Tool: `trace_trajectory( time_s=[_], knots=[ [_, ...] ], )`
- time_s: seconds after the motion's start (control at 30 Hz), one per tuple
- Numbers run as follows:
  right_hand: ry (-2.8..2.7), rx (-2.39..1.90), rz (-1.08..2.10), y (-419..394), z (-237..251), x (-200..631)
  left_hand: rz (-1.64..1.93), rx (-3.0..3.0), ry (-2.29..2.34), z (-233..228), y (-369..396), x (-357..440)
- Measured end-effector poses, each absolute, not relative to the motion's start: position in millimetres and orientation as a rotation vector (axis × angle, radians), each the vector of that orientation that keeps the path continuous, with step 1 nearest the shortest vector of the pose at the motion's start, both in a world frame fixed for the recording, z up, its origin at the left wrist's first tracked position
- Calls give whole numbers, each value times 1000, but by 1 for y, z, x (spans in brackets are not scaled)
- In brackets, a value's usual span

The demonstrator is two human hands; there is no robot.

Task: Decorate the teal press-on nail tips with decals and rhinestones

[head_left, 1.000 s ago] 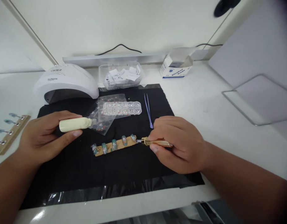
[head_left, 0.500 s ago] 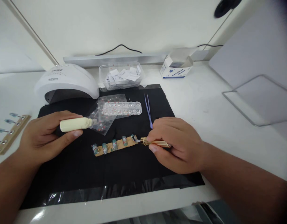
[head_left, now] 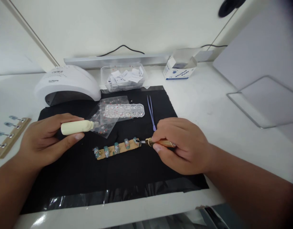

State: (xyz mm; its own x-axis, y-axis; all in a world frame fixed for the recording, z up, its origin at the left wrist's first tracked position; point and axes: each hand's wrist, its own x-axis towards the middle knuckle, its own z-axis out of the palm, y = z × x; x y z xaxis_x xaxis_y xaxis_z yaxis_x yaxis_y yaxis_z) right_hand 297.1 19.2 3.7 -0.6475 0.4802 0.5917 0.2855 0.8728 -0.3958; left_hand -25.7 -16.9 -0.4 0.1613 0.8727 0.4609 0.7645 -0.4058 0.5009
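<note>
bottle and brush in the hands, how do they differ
The bottle is pale yellow; the brush has a gold handle. The bottle is thicker, the brush slimmer. The left hand holds the bottle, the right hand the brush. Both are held roughly sideways.

A white counter (head_left: 201, 98) runs back to a plain off-white wall (head_left: 160, 25), with a pale raised strip (head_left: 86, 61) along its foot. A black cable (head_left: 123, 46) arches above that strip; another cable (head_left: 219, 46) emerges farther right. At left, a slanting seam (head_left: 31, 31) divides the wall from a second white panel (head_left: 15, 44). A smooth greyish board (head_left: 263, 54) tilts at right, a bent metal wire frame (head_left: 262, 128) before it. Soft light leaves a glare near the counter's front left edge.
</note>
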Motion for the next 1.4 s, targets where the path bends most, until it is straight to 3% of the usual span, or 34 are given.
trace_trajectory(
  time_s=[0.87, 1.4],
  knots=[
    [-2285, -476, 430, 20, 7, 299, 969, 2328, 1670, 2, -15, -29],
    [-2258, -740, 436, 21, 9, 299, 1080, 2419, 1484, -1, -10, -32]
  ],
)
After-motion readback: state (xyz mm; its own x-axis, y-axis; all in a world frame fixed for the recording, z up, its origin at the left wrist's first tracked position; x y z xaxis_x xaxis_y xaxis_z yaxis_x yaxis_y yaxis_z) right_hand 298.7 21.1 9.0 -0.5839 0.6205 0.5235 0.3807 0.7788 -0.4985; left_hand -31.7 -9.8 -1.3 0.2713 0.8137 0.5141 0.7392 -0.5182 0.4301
